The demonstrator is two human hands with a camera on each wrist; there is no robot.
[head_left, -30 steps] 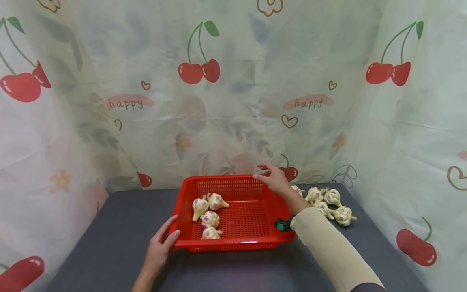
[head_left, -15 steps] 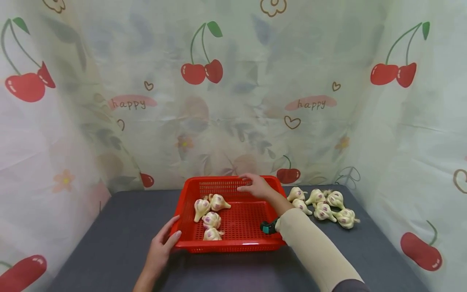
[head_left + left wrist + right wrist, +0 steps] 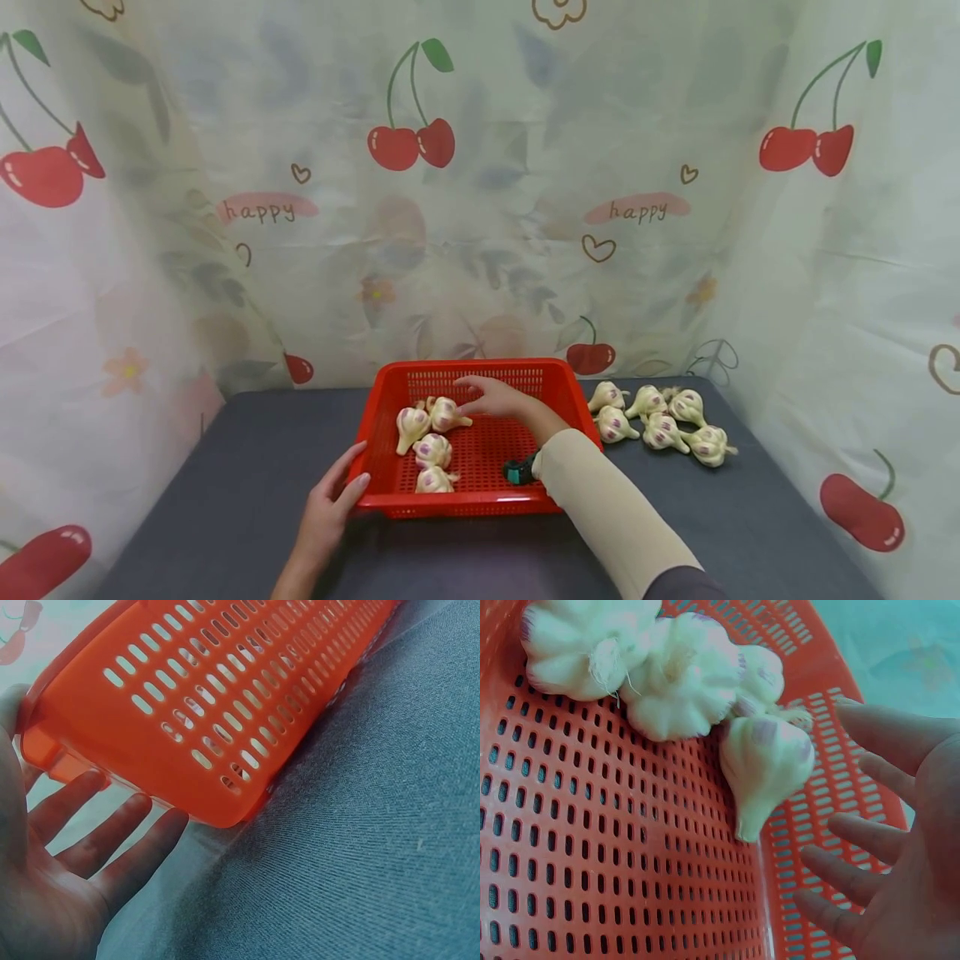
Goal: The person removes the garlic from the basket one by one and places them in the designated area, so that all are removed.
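Observation:
A red plastic basket (image 3: 480,501) with slotted walls stands on the dark table, several garlic bulbs (image 3: 432,451) lying in its left part. My left hand (image 3: 328,498) holds the basket's front left corner, thumb at the rim and fingers spread along the outside of the wall. Inside the basket, my right hand (image 3: 497,399) reaches over with spread fingers and nothing in them. The right wrist view has its fingertips (image 3: 817,859) just beside the nearest garlic bulb (image 3: 767,757), whose stem points toward the basket floor.
More garlic bulbs (image 3: 662,432) lie grouped on the table (image 3: 285,450) right of the basket. A curtain (image 3: 487,208) printed with cherries encloses the table at the back and both sides. A dark band with a teal part (image 3: 517,472) is on the right wrist.
My right hand has moved left and lower, from above the basket's back right rim to beside the bulbs inside. The left hand keeps its place at the corner.

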